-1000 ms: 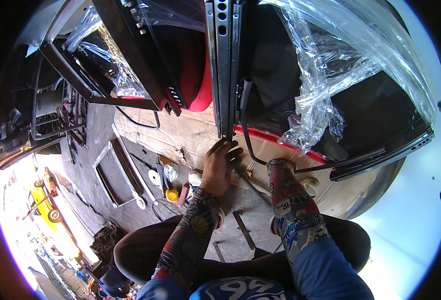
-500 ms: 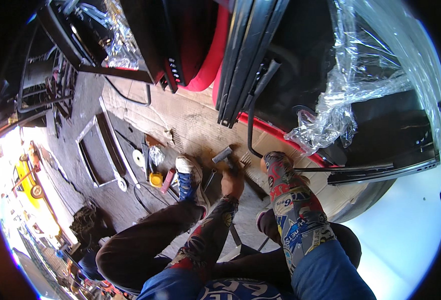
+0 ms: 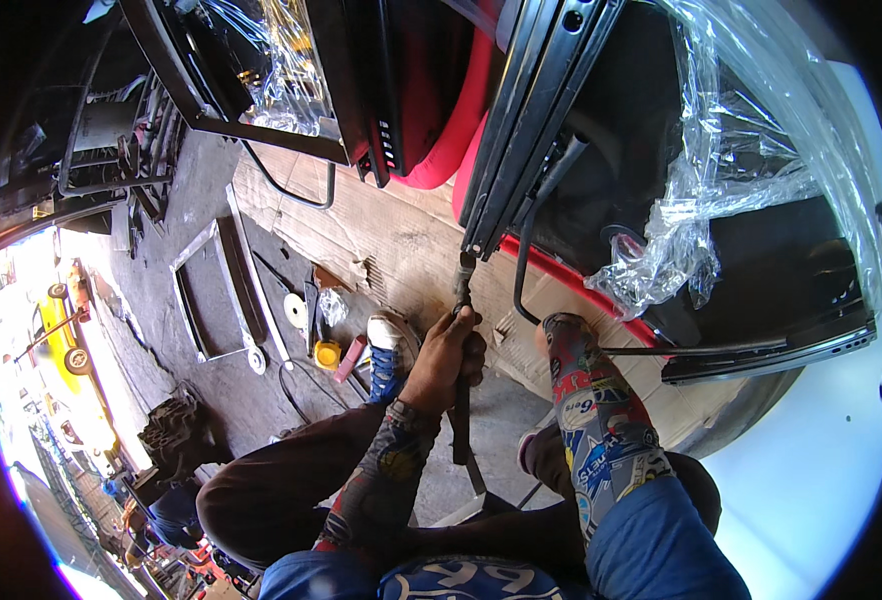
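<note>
My left hand (image 3: 446, 360) is closed around the handle of a hammer (image 3: 461, 430). The hammer's head is up at the lower end of a black metal rail (image 3: 533, 120); whether it touches I cannot tell. This rail runs along a seat with red side trim (image 3: 551, 275). My right hand (image 3: 553, 330), largely hidden by its patterned sleeve, is closed at the lower bend of a black bent metal bar (image 3: 522, 270) on the seat. Crumpled clear plastic wrap (image 3: 696, 215) covers part of the seat.
Flattened cardboard (image 3: 401, 225) lies under the seat. To the left are a metal frame (image 3: 213, 290), a yellow tape measure (image 3: 328, 354), a red block (image 3: 351, 357) and a tape roll (image 3: 295, 310). My shoe (image 3: 386, 355) is beside them. A yellow vehicle (image 3: 56, 340) stands far left.
My left hand has lifted the hammer from low over the cardboard, bringing its head up to the rail's end. My right hand stays at the bent bar. The view has shifted slightly.
</note>
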A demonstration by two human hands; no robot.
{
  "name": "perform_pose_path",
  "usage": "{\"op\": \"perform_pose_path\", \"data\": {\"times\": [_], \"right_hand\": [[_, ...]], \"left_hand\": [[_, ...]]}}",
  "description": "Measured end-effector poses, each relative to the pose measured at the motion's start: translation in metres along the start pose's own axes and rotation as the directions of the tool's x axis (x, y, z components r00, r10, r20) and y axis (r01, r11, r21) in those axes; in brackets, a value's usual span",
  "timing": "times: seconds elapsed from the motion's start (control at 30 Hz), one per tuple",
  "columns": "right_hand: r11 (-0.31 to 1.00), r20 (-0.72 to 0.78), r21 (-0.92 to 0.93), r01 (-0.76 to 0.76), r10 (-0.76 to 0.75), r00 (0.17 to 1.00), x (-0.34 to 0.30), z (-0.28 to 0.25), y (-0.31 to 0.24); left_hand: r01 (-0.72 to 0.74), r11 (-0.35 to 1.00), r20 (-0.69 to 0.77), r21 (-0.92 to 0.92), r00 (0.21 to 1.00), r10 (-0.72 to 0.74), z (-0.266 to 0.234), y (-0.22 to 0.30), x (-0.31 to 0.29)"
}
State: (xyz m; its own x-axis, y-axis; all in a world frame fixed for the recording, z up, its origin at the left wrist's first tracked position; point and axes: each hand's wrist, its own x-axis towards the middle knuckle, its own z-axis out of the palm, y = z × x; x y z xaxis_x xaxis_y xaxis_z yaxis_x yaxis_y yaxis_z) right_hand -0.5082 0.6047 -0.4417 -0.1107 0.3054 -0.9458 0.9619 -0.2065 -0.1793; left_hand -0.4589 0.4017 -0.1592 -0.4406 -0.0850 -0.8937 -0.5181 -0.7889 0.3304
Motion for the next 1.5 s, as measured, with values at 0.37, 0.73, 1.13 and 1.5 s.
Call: {"op": "perform_pose_path", "data": {"times": [0.37,0.73,1.13,1.5], "right_hand": [[0.999,0.036,0.009,-0.046,0.046,0.998,-0.008,0.017,-0.021],[0.998,0.060,-0.009,-0.069,0.069,0.996,-0.007,0.017,-0.014],[0.997,0.064,-0.026,-0.075,0.077,0.995,-0.009,0.015,-0.009],[0.996,0.053,0.010,-0.086,0.086,0.995,-0.010,0.012,-0.002]], "left_hand": [[0.193,0.952,0.085,-0.236,0.980,-0.178,0.003,-0.003,0.005],[0.083,0.997,0.051,-0.006,0.995,-0.082,0.004,0.010,-0.006],[0.078,0.995,0.028,0.055,0.996,-0.079,0.009,0.014,-0.012],[0.115,0.993,-0.054,0.034,0.992,-0.114,0.021,0.023,-0.022]]}}
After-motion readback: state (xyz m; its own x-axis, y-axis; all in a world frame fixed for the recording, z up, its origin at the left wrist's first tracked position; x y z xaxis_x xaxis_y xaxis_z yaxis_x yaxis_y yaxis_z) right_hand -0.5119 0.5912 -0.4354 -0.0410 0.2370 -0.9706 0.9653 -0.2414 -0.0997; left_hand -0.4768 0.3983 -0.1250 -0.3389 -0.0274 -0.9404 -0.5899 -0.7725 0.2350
